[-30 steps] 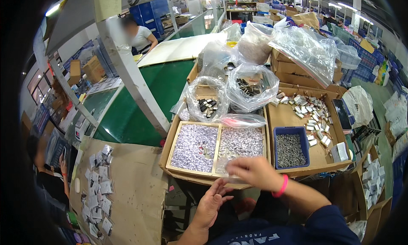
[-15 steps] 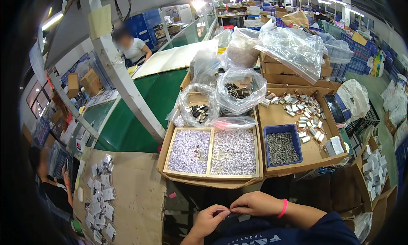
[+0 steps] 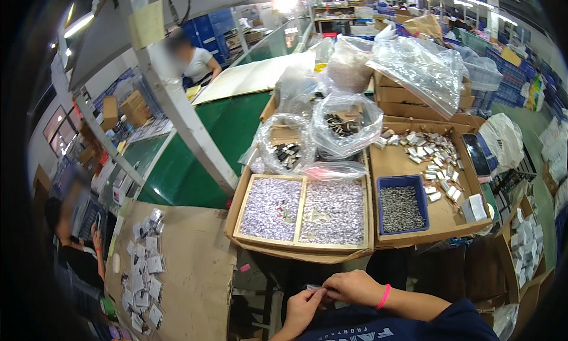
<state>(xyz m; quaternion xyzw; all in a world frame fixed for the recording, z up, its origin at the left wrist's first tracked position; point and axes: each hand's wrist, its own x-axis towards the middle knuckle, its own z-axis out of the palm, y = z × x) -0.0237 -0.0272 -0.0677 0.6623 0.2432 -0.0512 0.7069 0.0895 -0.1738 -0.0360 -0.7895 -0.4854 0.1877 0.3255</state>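
Close to my body, below the front edge of the parts boxes, my two hands meet. My left hand [image 3: 303, 310] is closed in a pinch, and a small pale piece [image 3: 313, 287] shows at its fingertips, too small to name. The curled fingers of my right hand [image 3: 355, 286] press against the left fingertips; what they grip, if anything, is hidden. A pink band circles my right wrist. Nearest ahead is a divided wooden tray [image 3: 300, 212] with many tiny whitish parts in both halves.
Right of the tray, a blue bin [image 3: 426, 194] of small metal parts stands in a cardboard box [image 3: 390, 163] with silver wired pieces. Plastic bags [image 3: 346, 125] of dark parts lie behind. Bagged items cover part of a cardboard-topped table [image 3: 195, 264] at left. Two people work nearby.
The view has shifted slightly, so the boxes appear farther right. My hands stay together; the right fingers have curled closer over the left fingertips.
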